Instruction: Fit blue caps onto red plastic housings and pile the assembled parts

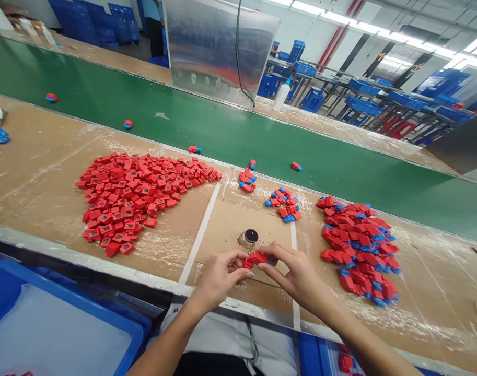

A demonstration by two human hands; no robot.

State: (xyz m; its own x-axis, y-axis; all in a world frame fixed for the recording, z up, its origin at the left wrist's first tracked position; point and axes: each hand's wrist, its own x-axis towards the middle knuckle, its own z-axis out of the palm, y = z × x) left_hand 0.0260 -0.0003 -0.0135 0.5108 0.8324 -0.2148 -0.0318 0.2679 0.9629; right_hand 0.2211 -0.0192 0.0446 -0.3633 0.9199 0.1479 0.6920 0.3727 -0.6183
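Observation:
Between my left hand (218,277) and my right hand (297,274), I pinch a red plastic part (257,258), its ends held by the fingertips of both hands. Just beyond them stands a small round jar with a dark lid (249,237) on the cardboard-covered bench (238,224). A large heap of red parts (132,201) lies to the left of a white tape line. To the right is a heap of red parts with blue pieces attached (359,250). Two small clusters of such parts (246,180) (283,204) lie straight ahead.
A green conveyor belt (238,130) runs behind the bench, carrying several scattered red-and-blue parts. A blue crate (54,324) sits below the bench at lower left. Beyond the belt stand a metal panel (218,47), a white bottle (281,96) and a person (154,26).

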